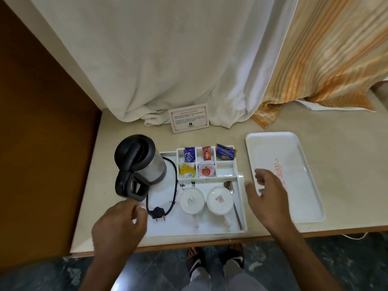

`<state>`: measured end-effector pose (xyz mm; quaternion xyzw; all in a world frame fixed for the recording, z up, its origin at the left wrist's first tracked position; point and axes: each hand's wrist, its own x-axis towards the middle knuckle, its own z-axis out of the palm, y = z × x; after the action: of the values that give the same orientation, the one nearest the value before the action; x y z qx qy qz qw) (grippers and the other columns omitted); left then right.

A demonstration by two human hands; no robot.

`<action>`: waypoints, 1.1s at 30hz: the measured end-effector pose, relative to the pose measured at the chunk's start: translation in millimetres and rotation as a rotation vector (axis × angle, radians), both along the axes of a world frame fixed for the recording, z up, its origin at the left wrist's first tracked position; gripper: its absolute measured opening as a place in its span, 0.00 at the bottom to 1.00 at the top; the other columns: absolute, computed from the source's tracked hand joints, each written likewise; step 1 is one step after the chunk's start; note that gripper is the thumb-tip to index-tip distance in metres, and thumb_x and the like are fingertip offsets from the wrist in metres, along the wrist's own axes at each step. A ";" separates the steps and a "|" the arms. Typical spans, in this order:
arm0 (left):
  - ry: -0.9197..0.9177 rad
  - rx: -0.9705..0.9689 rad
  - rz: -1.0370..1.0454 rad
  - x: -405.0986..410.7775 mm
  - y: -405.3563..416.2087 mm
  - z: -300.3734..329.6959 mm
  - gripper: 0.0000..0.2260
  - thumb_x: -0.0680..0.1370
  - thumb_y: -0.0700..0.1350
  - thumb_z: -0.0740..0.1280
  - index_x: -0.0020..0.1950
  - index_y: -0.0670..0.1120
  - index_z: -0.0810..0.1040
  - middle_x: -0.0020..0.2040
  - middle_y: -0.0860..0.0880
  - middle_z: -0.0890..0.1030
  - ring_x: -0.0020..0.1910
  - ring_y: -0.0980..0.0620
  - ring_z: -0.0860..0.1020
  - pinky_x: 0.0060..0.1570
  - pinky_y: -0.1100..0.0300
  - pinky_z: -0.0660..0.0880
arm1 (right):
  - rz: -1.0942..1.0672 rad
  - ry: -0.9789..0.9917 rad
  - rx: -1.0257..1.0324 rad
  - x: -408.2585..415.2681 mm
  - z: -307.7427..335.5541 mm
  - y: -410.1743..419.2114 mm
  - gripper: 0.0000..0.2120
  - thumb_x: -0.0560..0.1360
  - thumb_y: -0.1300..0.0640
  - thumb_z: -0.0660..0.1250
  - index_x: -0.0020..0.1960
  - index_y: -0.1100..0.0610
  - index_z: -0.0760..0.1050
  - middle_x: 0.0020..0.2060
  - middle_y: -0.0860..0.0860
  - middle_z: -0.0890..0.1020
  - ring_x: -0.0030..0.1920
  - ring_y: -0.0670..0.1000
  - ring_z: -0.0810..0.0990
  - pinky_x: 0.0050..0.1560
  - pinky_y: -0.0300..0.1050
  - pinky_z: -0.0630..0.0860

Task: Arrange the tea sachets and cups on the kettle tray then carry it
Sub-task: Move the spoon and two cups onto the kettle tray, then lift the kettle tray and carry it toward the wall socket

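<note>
Both hands hover over the table (126,131), palms down, holding nothing. Left hand (119,225) at the kettle tray's (189,231) near-left corner, fingers loosely curled, grip half-closed on air, just beside the black plug (157,213). Right hand (267,195) at the tray's right edge, fingers spread, grip apart, partly over the empty white tray (302,164). Kettle (140,162) sits at the tray's left. Two cups (191,200) upside down, side by side at the front, spoon (232,198) to their right. Sachets (206,156) stand in the divider compartments at the back; Tetley sachet (225,153) leans in the back-right one
</note>
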<state>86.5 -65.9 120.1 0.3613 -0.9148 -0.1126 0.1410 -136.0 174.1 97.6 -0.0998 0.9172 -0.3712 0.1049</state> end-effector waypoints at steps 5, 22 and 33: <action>-0.023 0.261 0.385 1.0 -34.2 -53.4 0.08 0.75 0.37 0.64 0.36 0.42 0.73 0.32 0.44 0.75 0.29 0.42 0.72 0.32 0.56 0.67 | 0.030 -0.160 0.129 -4.6 -50.5 -19.6 0.04 0.77 0.55 0.64 0.50 0.55 0.74 0.43 0.51 0.80 0.44 0.52 0.79 0.42 0.40 0.71; -0.061 0.478 0.427 -14.2 -78.2 -100.7 0.14 0.75 0.37 0.65 0.31 0.46 0.69 0.30 0.46 0.74 0.34 0.41 0.75 0.33 0.55 0.64 | 0.017 -0.033 0.046 -3.5 -70.7 -27.5 0.08 0.79 0.52 0.62 0.43 0.54 0.71 0.37 0.49 0.78 0.36 0.48 0.75 0.35 0.38 0.66; 0.289 0.479 0.775 80.2 -17.4 -40.6 0.14 0.72 0.34 0.69 0.28 0.41 0.70 0.24 0.46 0.74 0.26 0.49 0.68 0.29 0.56 0.64 | 0.341 0.160 -0.101 -9.9 -1.6 -34.7 0.12 0.78 0.53 0.63 0.35 0.52 0.69 0.28 0.50 0.73 0.30 0.50 0.72 0.31 0.44 0.68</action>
<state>166.7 -83.4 79.6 0.6790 -0.6318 -0.3086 0.2109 -145.9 139.4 96.0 -0.2880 0.8726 -0.3845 0.0879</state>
